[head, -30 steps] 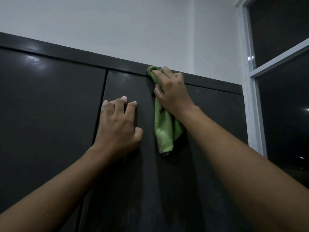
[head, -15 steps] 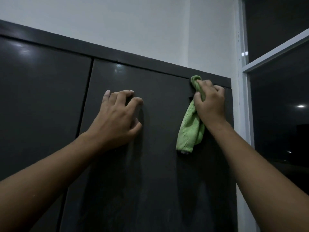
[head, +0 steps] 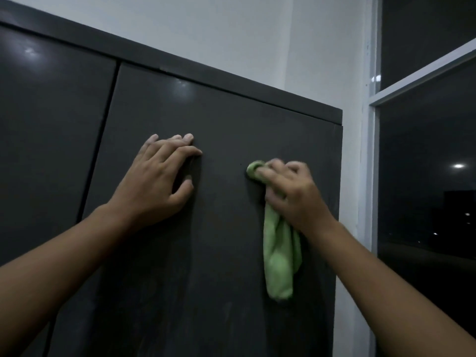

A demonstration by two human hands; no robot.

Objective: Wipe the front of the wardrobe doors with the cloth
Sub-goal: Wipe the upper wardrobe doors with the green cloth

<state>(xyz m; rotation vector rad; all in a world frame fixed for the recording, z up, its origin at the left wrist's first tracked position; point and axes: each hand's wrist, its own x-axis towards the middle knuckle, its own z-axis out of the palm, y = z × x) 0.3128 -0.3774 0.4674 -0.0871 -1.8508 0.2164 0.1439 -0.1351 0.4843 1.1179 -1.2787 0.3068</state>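
Pressing a soft green fleecy cloth [head: 280,261] against the dark grey, smooth-faced right wardrobe door [head: 226,292], our right grip [head: 293,194], a bare hand, has its fingers [head: 273,173] curled round the bunched upper end of the fabric. That end pokes out past the fingertips as a rounded wad and touches the panel. The fingers are blurred, so we cannot tell more of how they lie. The rest of the cloth hangs below the palm in a long, limp fold with a nappy, towel-like surface, lying against the door near its right edge.

Our left grip [head: 157,181], also bare, holds nothing. Its fingers are spread and only lightly arched, tips touching the same door in its upper left part, thumb held out to the side. The two grips sit well apart on the panel, roughly level.

The door is flat and faintly glossy, with pale streaks lower down and a soft reflection near its top. A narrow dark seam parts it from the matching left wardrobe door [head: 51,150], which bears a hazy reflection too. A plain matte top rail [head: 206,70] runs above both doors. Behind stands a smooth white wall [head: 206,27], and at the right a white window frame [head: 373,124] holds dark glass panes [head: 425,202] dotted with small lights.
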